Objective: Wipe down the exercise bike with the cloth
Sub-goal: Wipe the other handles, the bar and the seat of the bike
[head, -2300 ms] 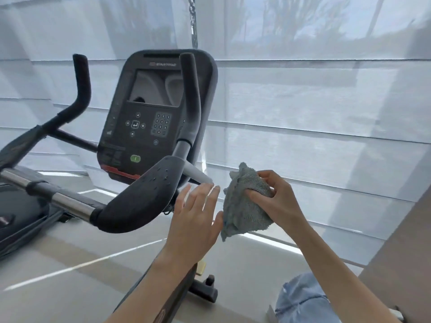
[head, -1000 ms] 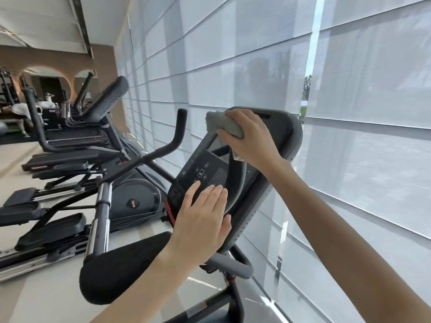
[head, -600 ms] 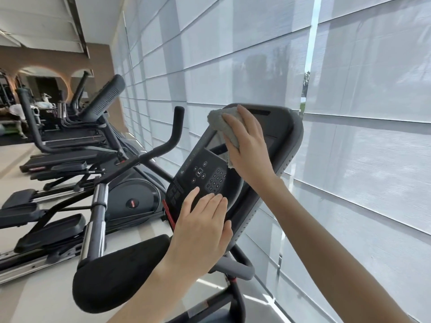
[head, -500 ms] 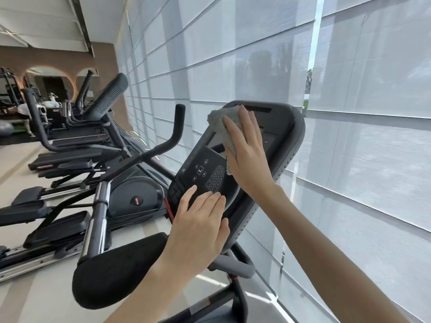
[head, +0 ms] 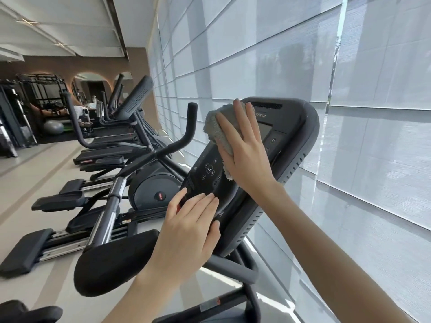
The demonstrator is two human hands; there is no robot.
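Two flat grips on exercise bike console: right grip presses cloth, half hiding screen; left grip rests low; ellipticals beyond

A wall of tall windows runs down the right side into the distance, covered by pale roller blinds that let soft daylight through. A narrow gap between two blinds shows a sliver of green outside. The floor is smooth and light beige. Along the left stands a row of dark cardio machines, the nearest a cross-trainer with long foot pedals. The white ceiling has stepped panels. At the far end are a brown wall with lit arches, a black rack and a grey exercise ball
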